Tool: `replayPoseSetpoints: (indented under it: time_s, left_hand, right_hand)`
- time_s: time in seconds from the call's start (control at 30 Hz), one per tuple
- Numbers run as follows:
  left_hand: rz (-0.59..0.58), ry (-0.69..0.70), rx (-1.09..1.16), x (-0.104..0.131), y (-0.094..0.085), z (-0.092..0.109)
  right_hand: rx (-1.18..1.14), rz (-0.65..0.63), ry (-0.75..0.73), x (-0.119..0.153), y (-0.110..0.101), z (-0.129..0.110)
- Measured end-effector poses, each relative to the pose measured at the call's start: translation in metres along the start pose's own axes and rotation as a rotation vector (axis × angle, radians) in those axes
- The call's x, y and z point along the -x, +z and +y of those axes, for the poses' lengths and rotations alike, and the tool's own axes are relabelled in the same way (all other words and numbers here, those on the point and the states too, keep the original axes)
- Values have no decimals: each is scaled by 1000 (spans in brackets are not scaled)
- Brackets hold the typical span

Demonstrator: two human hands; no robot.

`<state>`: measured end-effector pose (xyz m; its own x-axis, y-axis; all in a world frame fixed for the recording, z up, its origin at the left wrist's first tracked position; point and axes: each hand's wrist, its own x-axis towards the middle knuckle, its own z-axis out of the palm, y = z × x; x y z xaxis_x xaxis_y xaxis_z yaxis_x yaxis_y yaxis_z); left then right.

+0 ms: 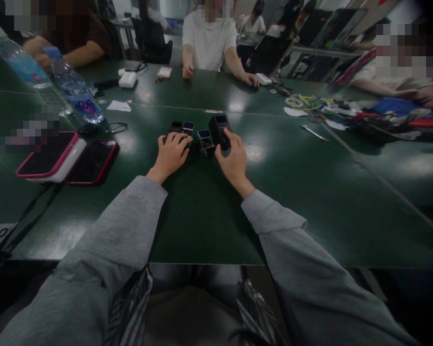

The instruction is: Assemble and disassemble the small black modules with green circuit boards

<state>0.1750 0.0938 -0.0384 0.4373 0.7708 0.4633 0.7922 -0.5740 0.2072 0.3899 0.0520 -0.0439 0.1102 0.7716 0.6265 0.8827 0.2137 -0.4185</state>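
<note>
On the green table (pixel 209 216), my left hand (pixel 171 154) rests over the near side of a black device (pixel 175 126) and a small board with a screen (pixel 188 126). Its fingers are bent over them, and what lies under them is partly hidden. My right hand (pixel 234 156) grips a black box (pixel 218 126) with a small screen, thumb at its near edge and fingers on its right side. Between the hands stands a circuit board (pixel 204 143) with a small screen on top, next to the box.
Phones (pixel 92 162) and bottles (pixel 77 98) stand at the left. A wrench (pixel 314 133) and a pile of cables (pixel 346 113) lie at the right. A white case (pixel 128 80) sits at the back. People sit across the table, one with a hand (pixel 250 80) near its far edge.
</note>
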Motion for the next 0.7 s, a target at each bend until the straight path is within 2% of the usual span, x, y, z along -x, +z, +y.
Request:
replayPoseSetpoints:
  time_s: [0.2,0.53,0.7]
  left_hand:
    - [5,4,-6,0,1,-1]
    - [34,16,13,0,4,-3]
    - [48,25,24,-1,6,-5]
  right_hand:
    - [-60,20,9,0,-2,-3]
    - [-39,61,18,-1,7,7]
    - [-85,40,41,1,11,11]
